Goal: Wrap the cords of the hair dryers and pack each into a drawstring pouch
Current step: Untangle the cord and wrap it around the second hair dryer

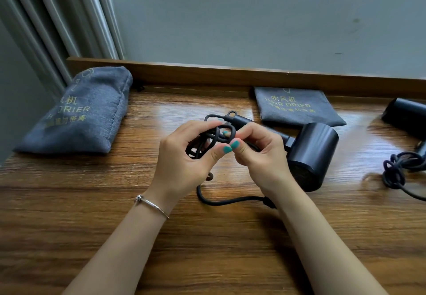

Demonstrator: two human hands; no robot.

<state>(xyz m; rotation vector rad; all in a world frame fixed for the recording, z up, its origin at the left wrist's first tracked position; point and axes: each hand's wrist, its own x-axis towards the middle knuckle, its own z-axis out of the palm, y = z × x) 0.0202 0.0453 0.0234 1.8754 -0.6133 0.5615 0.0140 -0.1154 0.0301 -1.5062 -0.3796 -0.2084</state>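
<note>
Because the coils of the thin black rubbery cord [208, 141] are held only by fingertips, the likeliest failure is the bundle springing open: if either pinch slackens before the end is tucked, the loops could fan out and the winding would need redoing. A second risk comes from the slack tail of cord [227, 200] that trails on the brown wood-grain counter [92, 202] beneath the wrists; a tug on it could drag the matte black cylindrical hair dryer [311, 154], which lies on its side just right of the hands, touching or nearly touching the right one. The tail could also catch under a forearm and pull a loop loose.

The left hand [184, 156], with a thin silver bangle [152, 204] on its wrist, curls around the bunched loops, thumb pressing forward. The right hand [258, 154] pinches a loop of the same cord between thumb and forefinger, its other fingers folded. Both thumbs meet at the middle.

A flat grey fabric drawstring pouch with yellow lettering [297, 109] lies behind the dryer against the counter's raised back edge. A stuffed grey pouch [80, 112] sits at far left, seemingly already packed. A second black dryer [408, 113] with its loose cord [396, 170] waits at the right edge.
</note>
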